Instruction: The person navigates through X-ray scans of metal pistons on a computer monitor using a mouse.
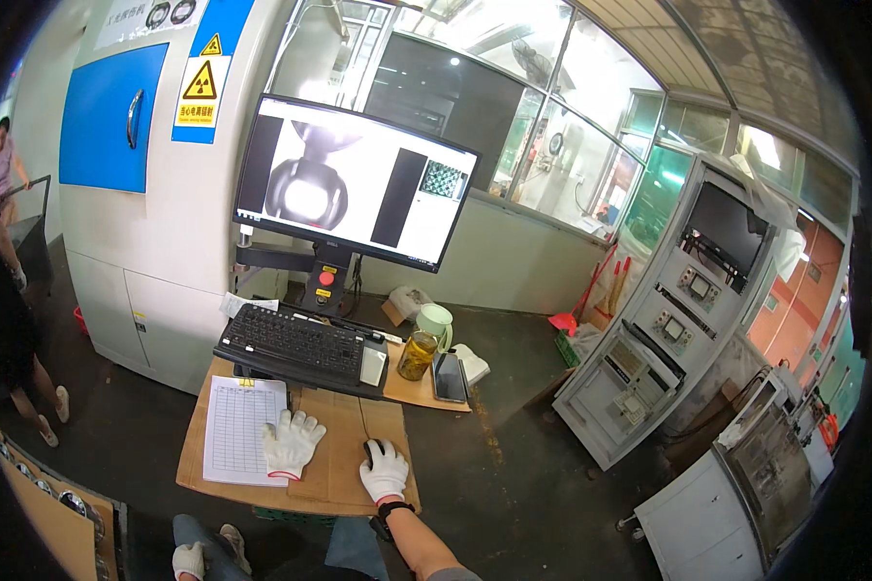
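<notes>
Rested right hand (386,472), fingers closed around mouse (368,449), near bench's (344,431) front right corner. Rested left hand (189,560) on knee (203,537); finger state impossible to tell.

mouse (369,447) mostly hidden under gloved right hand (386,472), form sheet (234,428) print too small

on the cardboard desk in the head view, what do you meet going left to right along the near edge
printed form sheet → loose white glove → right hand in a white glove, resting on a dark mouse
</notes>
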Tool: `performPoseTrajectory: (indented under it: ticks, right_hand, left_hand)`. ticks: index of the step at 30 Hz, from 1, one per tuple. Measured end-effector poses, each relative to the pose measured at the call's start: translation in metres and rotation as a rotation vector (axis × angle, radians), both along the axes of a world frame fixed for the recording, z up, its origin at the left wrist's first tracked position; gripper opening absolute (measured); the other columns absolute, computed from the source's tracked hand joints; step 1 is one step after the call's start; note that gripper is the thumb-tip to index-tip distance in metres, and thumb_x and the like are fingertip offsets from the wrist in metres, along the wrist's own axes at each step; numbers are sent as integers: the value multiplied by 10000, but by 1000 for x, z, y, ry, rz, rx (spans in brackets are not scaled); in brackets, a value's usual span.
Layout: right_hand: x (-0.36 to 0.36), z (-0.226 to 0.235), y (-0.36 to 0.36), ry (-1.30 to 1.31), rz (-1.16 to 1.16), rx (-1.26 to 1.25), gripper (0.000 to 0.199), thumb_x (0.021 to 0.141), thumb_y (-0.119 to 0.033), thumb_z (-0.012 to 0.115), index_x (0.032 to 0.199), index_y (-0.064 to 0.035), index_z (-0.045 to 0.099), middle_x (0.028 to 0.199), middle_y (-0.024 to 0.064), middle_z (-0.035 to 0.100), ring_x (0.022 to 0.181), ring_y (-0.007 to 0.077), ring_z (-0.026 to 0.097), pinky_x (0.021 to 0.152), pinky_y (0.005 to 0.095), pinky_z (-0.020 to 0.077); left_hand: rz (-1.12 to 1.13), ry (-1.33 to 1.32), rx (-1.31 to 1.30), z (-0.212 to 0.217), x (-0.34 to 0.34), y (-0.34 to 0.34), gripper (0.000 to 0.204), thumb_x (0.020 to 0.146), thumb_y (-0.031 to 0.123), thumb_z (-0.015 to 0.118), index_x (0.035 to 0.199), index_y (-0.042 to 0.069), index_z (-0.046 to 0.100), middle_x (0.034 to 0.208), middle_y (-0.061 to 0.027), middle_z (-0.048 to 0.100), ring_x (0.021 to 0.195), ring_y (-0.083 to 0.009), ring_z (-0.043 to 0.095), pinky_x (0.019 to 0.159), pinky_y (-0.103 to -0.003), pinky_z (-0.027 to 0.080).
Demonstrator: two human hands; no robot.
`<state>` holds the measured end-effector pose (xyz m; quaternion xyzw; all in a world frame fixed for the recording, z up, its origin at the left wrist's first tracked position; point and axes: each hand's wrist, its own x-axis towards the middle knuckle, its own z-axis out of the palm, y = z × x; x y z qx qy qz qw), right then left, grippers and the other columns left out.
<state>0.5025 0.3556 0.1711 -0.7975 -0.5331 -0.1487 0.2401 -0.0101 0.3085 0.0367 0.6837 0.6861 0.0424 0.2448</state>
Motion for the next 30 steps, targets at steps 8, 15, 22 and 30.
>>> performPoseTrajectory:
  ticks: [8,15,22,30]
  right_hand:
    - [-1,0,0,0,-7,3,438,759,-266,629,1196,-227,620,1245,109,578,962,363,604,823,494,492]
    - [-1,-1,1,11,-1,28,428,752,-259,624,1179,-222,629,1239,102,579,949,373,607,830,485,500]
    - [0,1,-1,30,0,-2,439,755,-264,620,1192,-217,627,1254,122,571,987,380,600,849,491,495]
    - [0,0,0,13,-9,-1,443,752,-262,622,1192,-214,627,1261,115,568,986,378,600,847,488,497]
  left_hand:
    - [-4,-67,1,11,3,-2,255,989,202,414,1116,136,625,914,-213,642,823,-371,630,688,-477,501]
    - [-70,30,28,-12,-5,4,259,988,205,409,1104,126,627,934,-219,641,841,-371,628,707,-470,501]
    - [-62,120,16,-15,-3,2,263,985,167,408,1130,115,621,944,-217,642,869,-363,624,729,-461,505]
    - [-94,85,51,-7,-1,2,255,961,146,431,1124,109,623,939,-206,649,860,-359,630,717,-458,510]
